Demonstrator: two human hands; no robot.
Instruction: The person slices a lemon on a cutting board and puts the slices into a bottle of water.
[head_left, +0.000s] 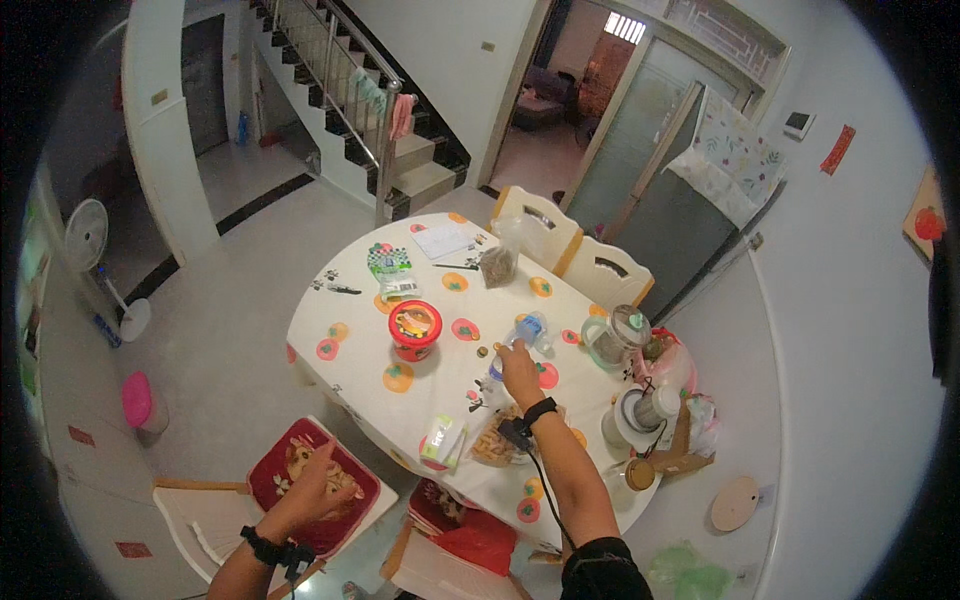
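Note:
My right hand (519, 370) reaches over the table with its fingers bent down near the tabletop. Small round brownish pieces (482, 352) lie by its fingertips, and a blue-and-white item (496, 367) is partly hidden beside it. Just beyond lies a clear plastic bottle with a blue label (531, 328). Whether the fingers pinch something is too small to tell. Under my right wrist rests a clear bag of tan snack-like pieces (495, 439). My left hand (319, 480) hangs with fingers apart above a red patterned cushion (300, 529) on a chair, holding nothing visible.
The tablecloth (360, 360) carries a red lidded tub (415, 330), a green packet (391, 270), paper (442, 241), a pen (455, 267), a bag of brown contents (499, 266) and a tissue pack (444, 441). A glass jug (619, 337) and a white appliance (637, 416) stand right.

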